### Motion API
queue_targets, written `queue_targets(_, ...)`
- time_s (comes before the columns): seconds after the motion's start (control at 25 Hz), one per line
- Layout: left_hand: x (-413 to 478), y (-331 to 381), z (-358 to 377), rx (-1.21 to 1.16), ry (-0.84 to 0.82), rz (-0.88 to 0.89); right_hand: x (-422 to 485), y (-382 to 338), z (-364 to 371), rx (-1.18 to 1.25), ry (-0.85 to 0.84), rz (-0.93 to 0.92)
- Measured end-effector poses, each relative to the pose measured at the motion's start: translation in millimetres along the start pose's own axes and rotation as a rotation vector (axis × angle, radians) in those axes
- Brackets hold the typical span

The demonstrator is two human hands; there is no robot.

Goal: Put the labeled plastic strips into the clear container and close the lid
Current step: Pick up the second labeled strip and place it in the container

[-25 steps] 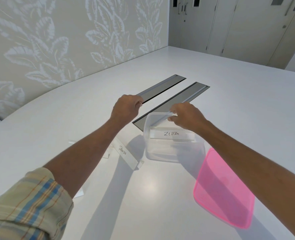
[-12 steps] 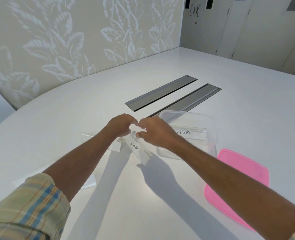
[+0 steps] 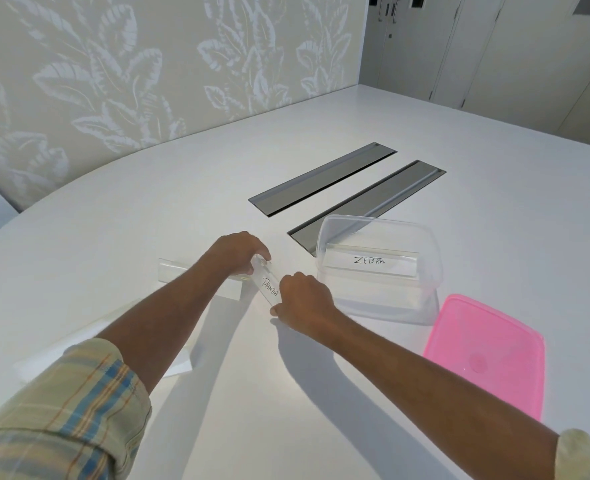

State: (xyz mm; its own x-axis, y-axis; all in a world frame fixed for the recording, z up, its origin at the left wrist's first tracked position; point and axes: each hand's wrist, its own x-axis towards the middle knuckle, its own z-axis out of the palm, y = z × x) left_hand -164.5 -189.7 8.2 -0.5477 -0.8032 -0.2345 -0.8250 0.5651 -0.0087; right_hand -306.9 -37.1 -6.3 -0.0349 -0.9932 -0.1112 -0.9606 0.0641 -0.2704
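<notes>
A clear container point(image 3: 380, 299) stands open on the white table, with a strip marked ZEBRA point(image 3: 369, 262) lying across its inside. Left of it, a strip marked PANDA point(image 3: 268, 285) lies on the table. My left hand point(image 3: 234, 252) pinches its far end and my right hand point(image 3: 304, 301) pinches its near end. Another clear strip point(image 3: 179, 270) lies under my left forearm, and a longer one point(image 3: 179, 362) sits nearer me, partly hidden by the arm. The pink lid point(image 3: 487, 355) lies flat to the right of the container.
Two grey recessed cable slots point(image 3: 321, 178) run diagonally across the table behind the container. A leaf-patterned wall stands beyond the table's curved far edge at left, with pale cabinet doors at the back right.
Both hands left the container, where they had set the ZEBRA strip, and came left and nearer to the PANDA strip. They now grip its two ends.
</notes>
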Motion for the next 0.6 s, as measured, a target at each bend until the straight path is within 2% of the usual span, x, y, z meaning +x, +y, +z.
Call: queue_targets(0.6,-8,-7,-13,-0.073,0.051,0.011,-3,-2,1,-0.045,0.129,0.013)
